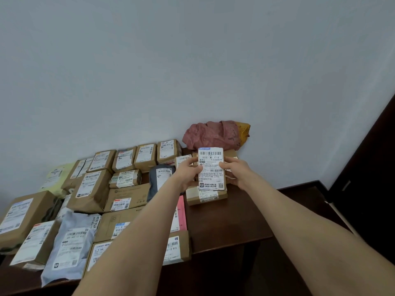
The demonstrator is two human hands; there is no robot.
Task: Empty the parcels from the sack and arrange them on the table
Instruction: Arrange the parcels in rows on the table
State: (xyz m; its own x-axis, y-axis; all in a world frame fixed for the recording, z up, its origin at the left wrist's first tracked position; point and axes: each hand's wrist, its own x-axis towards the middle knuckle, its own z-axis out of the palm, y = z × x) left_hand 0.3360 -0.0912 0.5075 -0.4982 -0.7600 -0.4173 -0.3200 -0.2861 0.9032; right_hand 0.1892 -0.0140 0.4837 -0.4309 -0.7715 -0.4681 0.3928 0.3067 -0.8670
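Both my hands hold one small parcel (211, 168) with a white shipping label facing me, raised above the table's back right part. My left hand (188, 175) grips its left edge and my right hand (235, 171) grips its right edge. Right under it lies a flat brown box (206, 197) on the dark wooden table (230, 221). A crumpled red and yellow sack (213, 135) rests against the wall behind the parcel. Several brown boxes (126, 197) and mailer bags cover the table's left half in rows.
A grey plastic mailer (68, 246) and a labelled brown box (175, 251) lie at the table's front edge. A pink parcel (181, 212) lies under my left forearm. A white wall runs behind the table. A dark door or cabinet (367, 167) stands at the right.
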